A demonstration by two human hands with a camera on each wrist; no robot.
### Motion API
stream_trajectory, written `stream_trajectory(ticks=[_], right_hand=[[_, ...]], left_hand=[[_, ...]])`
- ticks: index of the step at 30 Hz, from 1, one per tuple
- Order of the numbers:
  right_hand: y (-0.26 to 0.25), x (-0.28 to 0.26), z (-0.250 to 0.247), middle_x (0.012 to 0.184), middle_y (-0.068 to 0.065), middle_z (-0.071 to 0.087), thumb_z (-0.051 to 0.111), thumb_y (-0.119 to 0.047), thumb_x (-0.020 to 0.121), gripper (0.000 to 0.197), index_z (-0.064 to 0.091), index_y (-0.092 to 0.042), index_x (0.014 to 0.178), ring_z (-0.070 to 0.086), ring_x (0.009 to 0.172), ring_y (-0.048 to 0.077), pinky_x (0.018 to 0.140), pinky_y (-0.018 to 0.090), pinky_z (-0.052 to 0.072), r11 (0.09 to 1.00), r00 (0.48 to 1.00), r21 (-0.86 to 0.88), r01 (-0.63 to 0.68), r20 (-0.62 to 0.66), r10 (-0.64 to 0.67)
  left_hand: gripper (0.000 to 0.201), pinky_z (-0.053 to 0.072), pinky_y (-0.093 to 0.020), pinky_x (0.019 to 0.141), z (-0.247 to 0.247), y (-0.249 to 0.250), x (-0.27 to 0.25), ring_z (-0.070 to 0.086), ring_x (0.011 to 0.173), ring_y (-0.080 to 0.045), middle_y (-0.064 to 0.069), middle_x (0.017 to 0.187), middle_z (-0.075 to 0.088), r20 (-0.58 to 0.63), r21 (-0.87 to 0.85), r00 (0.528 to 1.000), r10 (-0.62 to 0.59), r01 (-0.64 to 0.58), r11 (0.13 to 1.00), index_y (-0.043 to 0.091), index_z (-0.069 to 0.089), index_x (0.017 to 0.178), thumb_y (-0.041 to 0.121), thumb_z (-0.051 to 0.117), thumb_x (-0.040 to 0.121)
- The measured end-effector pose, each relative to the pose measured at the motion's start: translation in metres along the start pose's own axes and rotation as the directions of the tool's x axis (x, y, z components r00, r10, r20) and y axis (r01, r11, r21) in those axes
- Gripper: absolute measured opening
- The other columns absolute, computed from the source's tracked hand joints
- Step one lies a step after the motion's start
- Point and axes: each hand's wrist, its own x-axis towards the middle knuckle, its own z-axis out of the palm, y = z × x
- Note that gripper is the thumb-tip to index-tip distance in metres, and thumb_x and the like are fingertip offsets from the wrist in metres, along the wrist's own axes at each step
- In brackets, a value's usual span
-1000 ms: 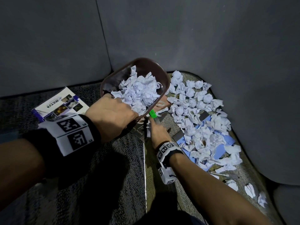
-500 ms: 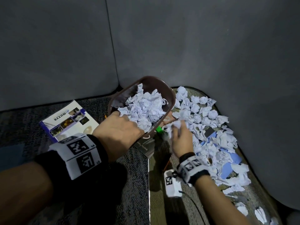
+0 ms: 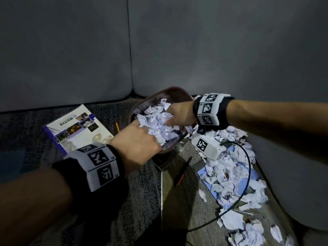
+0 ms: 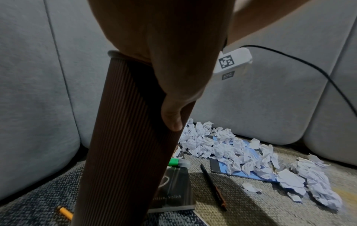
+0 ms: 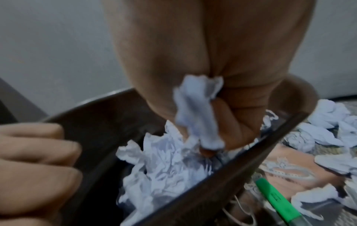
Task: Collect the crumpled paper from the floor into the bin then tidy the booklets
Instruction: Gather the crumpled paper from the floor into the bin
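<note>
Grey padded wall panels [image 3: 213, 50] behind both hands, meeting in a corner. Carpeted floor [image 3: 142, 201] below.

Brown ribbed bin [image 4: 125, 137], tilted, gripped at its near rim by the left hand [image 3: 136, 144]: fingers curled over the edge into the inside, thumb pressed down the outer wall. Heaped nearly to the rim with crumpled paper [image 3: 159, 125]. Right hand [image 3: 179, 115] over the bin's mouth, fingers closed round a small paper wad [image 5: 199, 113], just above the heap.

Loose crumpled paper [image 3: 236, 174] strewn on the floor under and beyond the right wrist, well to the right of the bin. Blue booklet [image 3: 248, 176] beneath that pile, mostly buried. White booklet with photos on the cover [image 3: 78, 128] flat on the floor left of the left hand, its near corner hidden by the wristband. Dark booklet [image 4: 173, 191] lying under the bin, partly covered by it; cover lettering only partly legible.

Black cable [image 3: 248, 174] looping from the right wrist camera over the paper. Dark pencil [image 4: 212, 186] on the floor between the dark booklet and the blue one. Green marker [image 5: 276, 198] beside the bin's right edge. Yellow pencil stub [image 3: 117, 126] between the white booklet and the bin.

Right-wrist view blurred; bin base out of sight.
</note>
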Motion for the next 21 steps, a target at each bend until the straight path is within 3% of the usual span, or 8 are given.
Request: stream_trajectory(ticks=[4, 7, 8, 9, 12, 15, 17, 21], right_hand=[[-0.033, 0.015, 0.005, 0.106, 0.008, 0.066, 0.051, -0.027, 0.095, 0.018, 0.060, -0.012, 0.093, 0.058, 0.092, 0.024, 0.084, 0.033, 0.048, 0.994, 0.997, -0.110, 0.005, 0.079, 0.004], [-0.044, 0.009, -0.003, 0.097, 0.000, 0.050, 0.043, -0.017, 0.101, 0.017, 0.057, -0.008, 0.102, 0.045, 0.091, 0.017, 0.090, 0.030, 0.037, 0.997, 0.999, -0.075, -0.034, -0.026, 0.032], [-0.045, 0.007, -0.007, 0.093, 0.001, 0.045, 0.043, -0.014, 0.101, 0.014, 0.054, -0.005, 0.101, 0.041, 0.090, 0.018, 0.089, 0.029, 0.035, 0.999, 0.998, -0.020, -0.047, -0.049, 0.046], [-0.045, 0.004, -0.007, 0.095, 0.005, 0.051, 0.047, -0.017, 0.100, 0.017, 0.057, -0.003, 0.101, 0.046, 0.091, 0.021, 0.086, 0.031, 0.038, 0.999, 0.999, 0.006, -0.037, -0.014, 0.037], [-0.047, 0.006, -0.002, 0.115, 0.013, 0.064, 0.057, -0.030, 0.094, 0.034, 0.060, -0.008, 0.119, 0.059, 0.099, 0.027, 0.081, 0.035, 0.045, 0.995, 0.984, 0.097, 0.000, 0.176, -0.018], [-0.045, -0.004, -0.005, 0.095, 0.015, 0.063, 0.059, -0.019, 0.093, 0.032, 0.054, -0.007, 0.122, 0.058, 0.076, 0.026, 0.069, 0.039, 0.049, 0.907, 0.977, 0.420, -0.032, 0.206, -0.062], [-0.039, -0.007, -0.013, 0.095, 0.012, 0.060, 0.058, -0.020, 0.094, 0.031, 0.050, -0.016, 0.125, 0.060, 0.069, 0.027, 0.064, 0.039, 0.053, 0.842, 0.985, 0.538, -0.042, 0.165, -0.057], [-0.027, -0.012, -0.023, 0.096, 0.010, 0.061, 0.057, -0.025, 0.095, 0.030, 0.058, -0.007, 0.118, 0.062, 0.077, 0.034, 0.071, 0.046, 0.056, 0.812, 0.998, 0.583, 0.002, 0.047, -0.036]], left_hand=[[0.029, 0.030, -0.034, 0.086, -0.007, 0.001, 0.002, 0.055, 0.107, -0.020, 0.004, 0.114, 0.063, -0.011, 0.000, 1.000, 0.011, -0.011, 1.000, 0.023, 0.057, 0.114, 0.015, 0.044, 0.090], [0.028, 0.023, -0.033, 0.078, -0.004, 0.003, 0.001, 0.056, 0.107, -0.020, 0.004, 0.113, 0.064, -0.032, -0.010, 0.999, 0.002, -0.002, 1.000, 0.022, 0.059, 0.116, 0.016, 0.043, 0.093], [0.027, 0.025, -0.033, 0.079, -0.003, 0.003, 0.000, 0.056, 0.107, -0.020, 0.004, 0.113, 0.064, -0.027, -0.007, 1.000, -0.006, 0.005, 1.000, 0.023, 0.059, 0.115, 0.017, 0.043, 0.094], [0.026, 0.029, -0.033, 0.082, -0.002, 0.002, -0.002, 0.056, 0.107, -0.019, 0.004, 0.113, 0.065, -0.026, -0.009, 1.000, -0.007, 0.006, 1.000, 0.024, 0.058, 0.114, 0.018, 0.044, 0.093], [0.028, 0.032, -0.036, 0.090, -0.001, -0.005, -0.009, 0.053, 0.112, -0.019, 0.006, 0.114, 0.063, -0.066, -0.039, 0.998, 0.010, -0.012, 0.999, 0.024, 0.057, 0.115, 0.017, 0.046, 0.090], [0.023, 0.039, -0.036, 0.085, -0.004, -0.007, -0.011, 0.060, 0.100, -0.020, 0.007, 0.099, 0.067, -0.149, 0.037, 0.988, 0.043, -0.038, 0.999, 0.027, 0.064, 0.101, 0.020, 0.057, 0.080], [0.026, 0.038, -0.036, 0.089, 0.001, -0.005, -0.008, 0.058, 0.104, -0.021, 0.005, 0.107, 0.065, -0.086, 0.022, 0.995, 0.057, -0.055, 0.998, 0.026, 0.060, 0.108, 0.018, 0.048, 0.086], [0.027, 0.034, -0.033, 0.087, 0.003, -0.003, -0.005, 0.055, 0.108, -0.021, 0.004, 0.114, 0.061, -0.089, 0.027, 0.995, 0.045, -0.043, 0.999, 0.026, 0.055, 0.112, 0.020, 0.037, 0.092]])
